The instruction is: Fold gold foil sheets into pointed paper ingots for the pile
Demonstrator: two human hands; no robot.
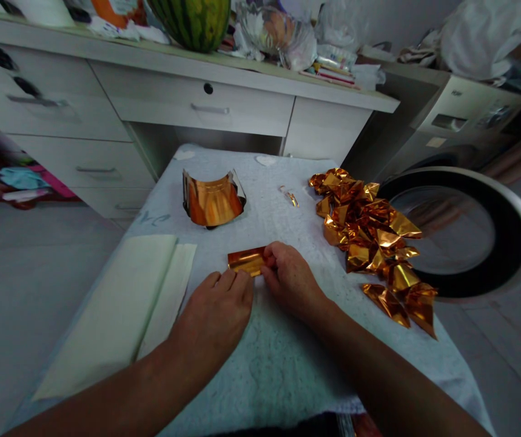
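Note:
A small rectangle of shiny gold foil lies at the middle of the cloth-covered table, between my two hands. My left hand has its fingers curled at the foil's lower edge. The thumb and index finger of my right hand pinch the foil's right end. Beyond the foil, a curved stack of gold foil sheets rests on the cloth. On the right lies a heap of folded gold foil pieces.
Pale paper sheets lie on the left of the table. Small foil scraps sit near the back. Behind stands a white counter with drawers, and at the right a washing machine with its round door open.

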